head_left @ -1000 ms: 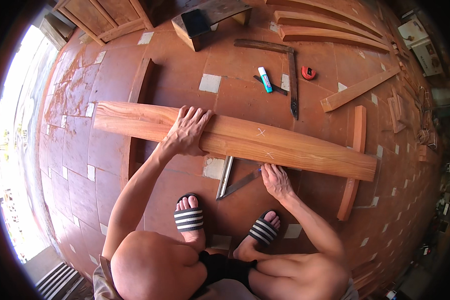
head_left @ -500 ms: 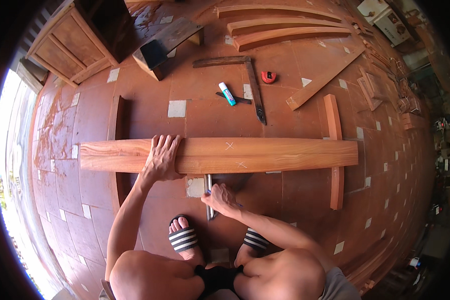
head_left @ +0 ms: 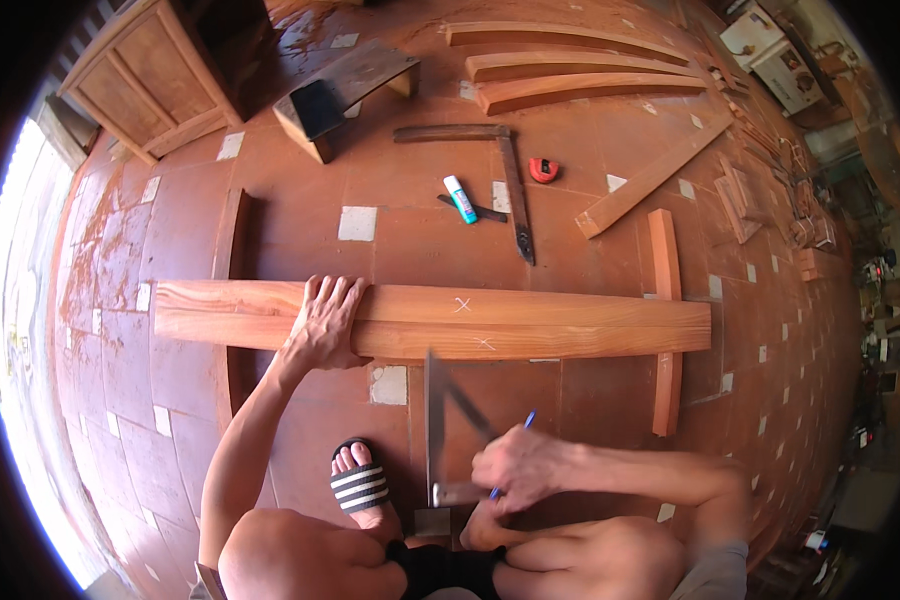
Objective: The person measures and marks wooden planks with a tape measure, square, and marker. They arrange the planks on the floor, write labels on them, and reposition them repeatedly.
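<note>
Two reddish wooden beams [head_left: 560,322] lie side by side across the scene, each with a white X drawn on top. My left hand [head_left: 327,322] is closed over them left of the marks, fingers reaching the far edge and the thumb side at the near edge. On the near side, my right hand [head_left: 515,465] is closed round the handle of a metal try square [head_left: 435,425], its blade pointing away from me toward the beams. A blue pen [head_left: 529,420] sticks out of the same hand. Motion blurs this hand somewhat.
Two crosspieces support the beams, a left one [head_left: 232,235] and a right one [head_left: 665,260]. Beyond lie a large wooden square [head_left: 515,190], a glue stick [head_left: 460,199], a red tape measure [head_left: 543,170], a loose board [head_left: 655,175] and curved timbers [head_left: 590,90]. A low bench [head_left: 365,75] stands far left.
My right hand has drawn back toward me and slightly right, bringing the try square and pen away from the beams' near edge. My left hand keeps its hold on the beams.
</note>
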